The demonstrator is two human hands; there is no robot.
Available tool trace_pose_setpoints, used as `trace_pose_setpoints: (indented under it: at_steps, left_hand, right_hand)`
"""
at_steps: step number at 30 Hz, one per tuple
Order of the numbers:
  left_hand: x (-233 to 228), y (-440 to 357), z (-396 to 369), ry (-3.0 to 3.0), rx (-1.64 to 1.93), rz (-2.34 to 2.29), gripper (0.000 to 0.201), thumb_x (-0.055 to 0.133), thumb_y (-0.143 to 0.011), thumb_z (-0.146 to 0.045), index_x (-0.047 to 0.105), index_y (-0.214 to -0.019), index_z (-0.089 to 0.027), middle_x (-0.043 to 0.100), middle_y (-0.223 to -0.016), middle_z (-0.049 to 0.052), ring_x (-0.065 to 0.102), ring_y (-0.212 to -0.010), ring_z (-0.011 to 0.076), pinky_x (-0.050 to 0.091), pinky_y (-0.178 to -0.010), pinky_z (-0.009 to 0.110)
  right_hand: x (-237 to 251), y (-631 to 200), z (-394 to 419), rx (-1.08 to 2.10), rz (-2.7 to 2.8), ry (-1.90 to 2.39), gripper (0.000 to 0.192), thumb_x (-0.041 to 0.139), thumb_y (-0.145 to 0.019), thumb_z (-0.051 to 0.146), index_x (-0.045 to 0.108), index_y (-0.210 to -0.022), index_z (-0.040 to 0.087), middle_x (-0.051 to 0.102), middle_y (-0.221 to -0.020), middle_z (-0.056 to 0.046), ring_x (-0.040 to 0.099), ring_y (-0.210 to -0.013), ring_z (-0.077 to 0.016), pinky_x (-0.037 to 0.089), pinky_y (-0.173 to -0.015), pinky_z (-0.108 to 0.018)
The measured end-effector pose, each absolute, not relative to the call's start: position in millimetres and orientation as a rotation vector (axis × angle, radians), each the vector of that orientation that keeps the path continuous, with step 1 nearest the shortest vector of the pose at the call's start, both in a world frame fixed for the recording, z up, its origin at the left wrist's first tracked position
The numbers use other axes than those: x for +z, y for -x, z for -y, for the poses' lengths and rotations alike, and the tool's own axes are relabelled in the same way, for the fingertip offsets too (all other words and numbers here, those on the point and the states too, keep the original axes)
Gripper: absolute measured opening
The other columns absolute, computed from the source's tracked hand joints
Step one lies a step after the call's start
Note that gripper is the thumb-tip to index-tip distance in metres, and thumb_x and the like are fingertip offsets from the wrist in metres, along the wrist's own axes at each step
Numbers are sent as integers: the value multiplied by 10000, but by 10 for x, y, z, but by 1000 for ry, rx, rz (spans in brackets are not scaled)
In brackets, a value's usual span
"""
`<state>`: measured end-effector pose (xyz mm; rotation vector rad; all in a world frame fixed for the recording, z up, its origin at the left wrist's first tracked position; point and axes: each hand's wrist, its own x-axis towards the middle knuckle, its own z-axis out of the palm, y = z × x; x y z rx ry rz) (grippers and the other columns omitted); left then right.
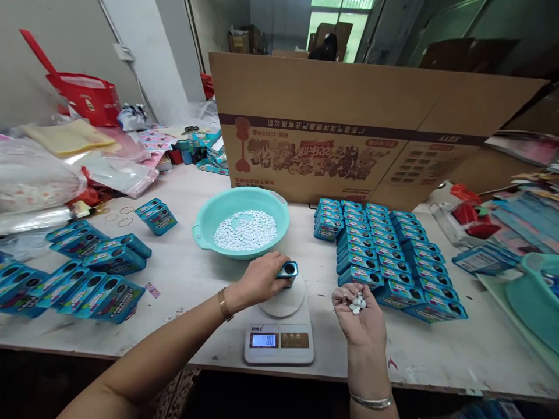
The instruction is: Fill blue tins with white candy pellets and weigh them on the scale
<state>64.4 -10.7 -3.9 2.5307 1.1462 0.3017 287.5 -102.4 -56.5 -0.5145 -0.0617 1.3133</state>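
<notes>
My left hand [261,280] grips a small blue box [287,271] with a dark round opening on top, over the round plate of a white kitchen scale [279,348]. The scale's display reads 0.0. My right hand [361,326] is turned palm up, fingers curled in, cradling a few white tablets [357,302]. Behind my left hand stands a turquoise basin [204,235] with many white tablets [247,233] in it. Rows of similar blue boxes [395,262] stand just beyond my right hand.
More blue boxes [102,291] stand at the left, with a small group [156,216] nearer the basin. A large cardboard carton [323,128] rises along the back. Plastic bags [39,174] pile up at far left; another turquoise tub [535,302] sits at the right edge.
</notes>
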Motion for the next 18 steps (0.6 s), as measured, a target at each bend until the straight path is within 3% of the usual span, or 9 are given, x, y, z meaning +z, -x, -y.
trace_pose_setpoints:
  at_steps: [2, 4, 7, 10, 14, 18]
  left_hand:
    - [-50, -641, 88, -2528, 295, -1128, 343, 710, -799, -300, 598, -1106, -195, 645, -991, 66, 642, -928, 270, 525, -767, 374]
    - [-29, -589, 92, -2524, 415, -1083, 610, 778, -733, -353, 520, -1263, -197, 613, -1162, 112, 606, -1076, 313, 525, -872, 437]
    - [29, -456, 152, -2472, 779, -1042, 1009, 830, -662, -458, 283, -1470, -201, 417, -1445, 186, 407, -1344, 368, 400, -1082, 527]
    - [34, -284, 293, -2342, 1059, -1108, 919, 757, -763, -470, 251, -1492, -227, 395, -1474, 171, 354, -1391, 338, 340, -1133, 536]
    - [-105, -81, 510, -2145, 1215, -1234, 680, 712, -832, -374, 392, -1420, -253, 511, -1381, 120, 469, -1302, 283, 425, -1073, 483]
    - [-219, -31, 569, -2097, 1260, -1215, 612, 722, -825, -352, 459, -1369, -254, 559, -1316, 103, 520, -1243, 264, 444, -1057, 473]
  right_hand:
    - [-548, -2889, 1025, 1294, 14, 535, 212, 608, -799, 183, 400, -780, 217, 465, -671, 60, 468, -509, -70, 421, -487, -192]
    - [-495, -2865, 1000, 1299, -86, 524, 173, 577, -823, 179, 412, -781, 208, 476, -672, 50, 450, -479, -61, 382, -438, -174]
    - [-393, -2806, 938, 1337, -182, 472, 152, 513, -882, 185, 423, -761, 201, 416, -583, 74, 402, -418, -54, 324, -383, -158]
    - [-317, -2762, 864, 1378, -141, 457, 201, 507, -912, 215, 423, -729, 205, 331, -506, 100, 372, -383, -61, 320, -371, -166]
    - [-200, -2694, 732, 1431, -39, 515, 234, 519, -931, 246, 434, -718, 202, 319, -484, 107, 326, -355, -56, 303, -354, -166]
    - [-12, -2531, 549, 1436, 25, 613, 275, 439, -981, 275, 446, -718, 194, 327, -493, 104, 281, -333, -43, 259, -321, -158]
